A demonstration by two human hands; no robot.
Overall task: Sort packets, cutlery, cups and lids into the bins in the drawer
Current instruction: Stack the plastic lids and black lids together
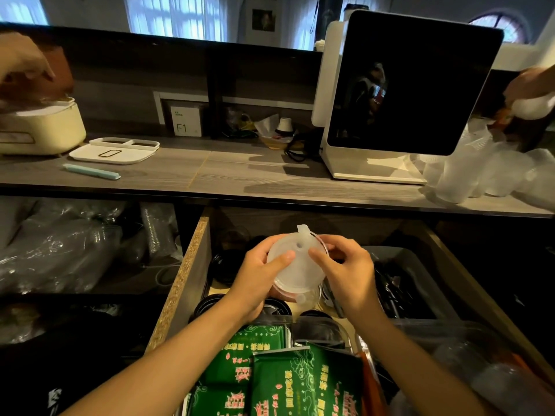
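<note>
Both hands hold a stack of clear lids [295,265] above the open drawer [177,295]: the left hand [258,277] grips its 9 o'clock edge, the right hand [345,271] pinches its 3 o'clock rim. Green packets [288,382] fill the bin at 6 o'clock; dark cutlery [393,292] lies in the grey bin [420,265] at 3 o'clock.

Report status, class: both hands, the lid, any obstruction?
Left hand and right hand both gripping clear lid. Held over open drawer. Nothing obstructing.
</note>
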